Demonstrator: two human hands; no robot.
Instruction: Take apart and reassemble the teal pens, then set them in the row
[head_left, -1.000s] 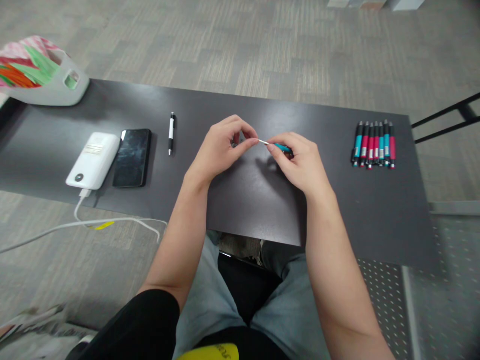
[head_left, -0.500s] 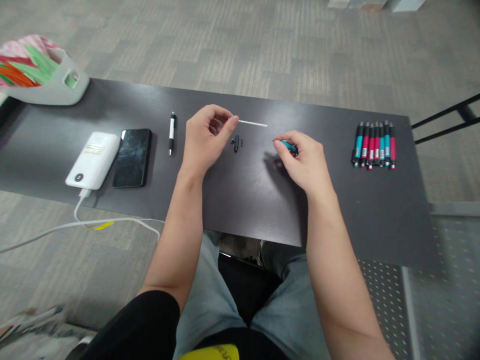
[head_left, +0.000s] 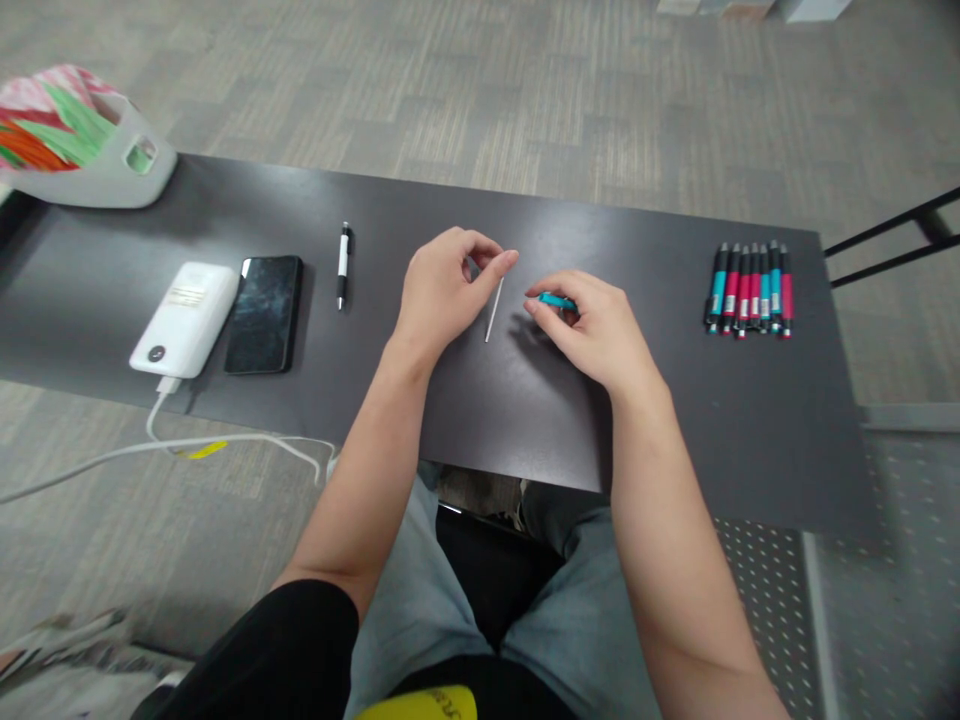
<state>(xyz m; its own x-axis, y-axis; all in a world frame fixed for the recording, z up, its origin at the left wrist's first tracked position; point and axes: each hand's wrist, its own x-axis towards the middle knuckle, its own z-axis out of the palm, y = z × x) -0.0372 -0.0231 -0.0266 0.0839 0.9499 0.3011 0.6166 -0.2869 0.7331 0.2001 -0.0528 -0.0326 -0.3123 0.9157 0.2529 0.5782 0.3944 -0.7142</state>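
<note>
My left hand [head_left: 454, 285] is closed in a pinch over the middle of the dark table [head_left: 525, 430]. From beneath its thumb a thin, pale pen refill [head_left: 493, 312] slants down toward me; its upper end is hidden by the fingers. My right hand [head_left: 589, 325], just to the right, grips a teal pen barrel [head_left: 556, 301] between thumb and fingers, one end pointing at the left hand. The two hands are apart by a small gap. The left hand covers the spot where small black pen parts lay.
A row of teal and pink pens [head_left: 748, 290] lies at the right. Left of my hands are a white-and-black pen [head_left: 343, 266], a black phone [head_left: 263, 315] and a white power bank [head_left: 185, 320] with a cable [head_left: 154, 412]. A white basket [head_left: 142, 165] stands far left.
My left hand has moved right, and the refill has swung from pointing right to pointing down toward me. My right hand has shifted slightly left with the teal barrel. The small black parts are now hidden.
</note>
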